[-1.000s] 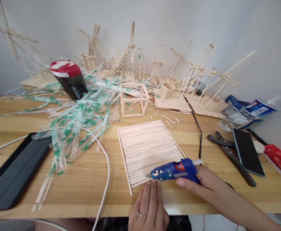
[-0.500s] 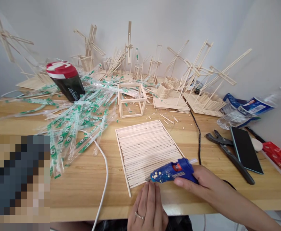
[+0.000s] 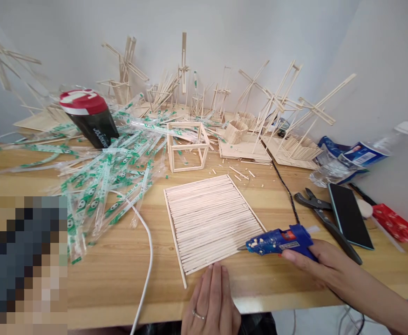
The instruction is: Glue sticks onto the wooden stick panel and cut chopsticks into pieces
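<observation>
Against the wall (image 3: pixel 225 28) stands a long wooden desk (image 3: pixel 99 288), wide enough for all these things. At its back are stick models (image 3: pixel 279 100) with crossed arms, a bit like windmills, maybe put there to leave room in front. On the left lies a big, messy heap of clear and green wrappers (image 3: pixel 106 167).

The flat stick mat (image 3: pixel 211 223) lies near the front of the desk, where both hands can get to it easily. Its thin sticks lie side by side.

The right hand (image 3: pixel 317 263) is curled around a blue glue gun (image 3: pixel 279 239), holding it low and sideways, it seems so the tip (image 3: pixel 242 248) can line up with the mat's near edge. The left hand (image 3: pixel 211 298) grips nothing I can see; its fingers (image 3: pixel 215 279) are straight and close together at that edge, likely to stop the mat sliding. From where I stand, it's hard to say if tip or fingers really touch the wood.

Behind the mat sits an open box frame (image 3: pixel 171 159) of sticks. Pliers (image 3: pixel 333 230) lie right by a phone (image 3: pixel 350 216), out of the way. Tiny stick bits (image 3: pixel 239 173) are scattered behind the mat.
</observation>
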Motion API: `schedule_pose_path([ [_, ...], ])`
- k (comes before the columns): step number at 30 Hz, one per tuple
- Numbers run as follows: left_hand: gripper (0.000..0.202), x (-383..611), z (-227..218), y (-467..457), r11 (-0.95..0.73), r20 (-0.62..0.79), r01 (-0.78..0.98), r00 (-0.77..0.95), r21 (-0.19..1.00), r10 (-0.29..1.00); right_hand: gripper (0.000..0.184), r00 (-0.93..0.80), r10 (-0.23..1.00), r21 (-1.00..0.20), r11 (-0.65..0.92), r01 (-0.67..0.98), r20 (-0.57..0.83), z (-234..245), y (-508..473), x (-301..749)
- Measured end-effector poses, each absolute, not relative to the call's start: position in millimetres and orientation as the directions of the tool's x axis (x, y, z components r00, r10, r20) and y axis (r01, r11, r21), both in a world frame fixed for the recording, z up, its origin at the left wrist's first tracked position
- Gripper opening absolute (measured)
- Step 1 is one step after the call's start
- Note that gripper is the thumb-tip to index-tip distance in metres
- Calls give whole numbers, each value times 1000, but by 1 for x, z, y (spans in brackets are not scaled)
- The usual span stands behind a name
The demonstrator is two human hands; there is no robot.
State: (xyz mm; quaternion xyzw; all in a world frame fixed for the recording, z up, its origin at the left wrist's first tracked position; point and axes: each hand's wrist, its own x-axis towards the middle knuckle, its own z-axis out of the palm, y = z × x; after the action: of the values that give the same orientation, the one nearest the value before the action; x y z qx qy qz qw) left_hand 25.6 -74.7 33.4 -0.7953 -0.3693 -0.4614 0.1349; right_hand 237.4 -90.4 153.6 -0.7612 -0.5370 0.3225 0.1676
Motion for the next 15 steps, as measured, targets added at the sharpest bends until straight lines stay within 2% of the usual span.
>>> schedule_pose_path([
  [3,31,25,33,-74,-697,830,709,324,105,454,41,192,917,-628,-382,678,-350,153,-87,231],
  [8,30,20,32,-70,-716,839,696,354,57,412,32,44,925,-726,-325,606,-377,154,-77,206],
  [12,30,25,27,-68,-717,862,696,340,38,376,32,-73,921,-761,-269,590,-383,151,-71,196],
  [15,34,38,13,-70,-678,898,724,205,128,388,35,-73,925,-765,-263,588,-373,148,-70,202],
])
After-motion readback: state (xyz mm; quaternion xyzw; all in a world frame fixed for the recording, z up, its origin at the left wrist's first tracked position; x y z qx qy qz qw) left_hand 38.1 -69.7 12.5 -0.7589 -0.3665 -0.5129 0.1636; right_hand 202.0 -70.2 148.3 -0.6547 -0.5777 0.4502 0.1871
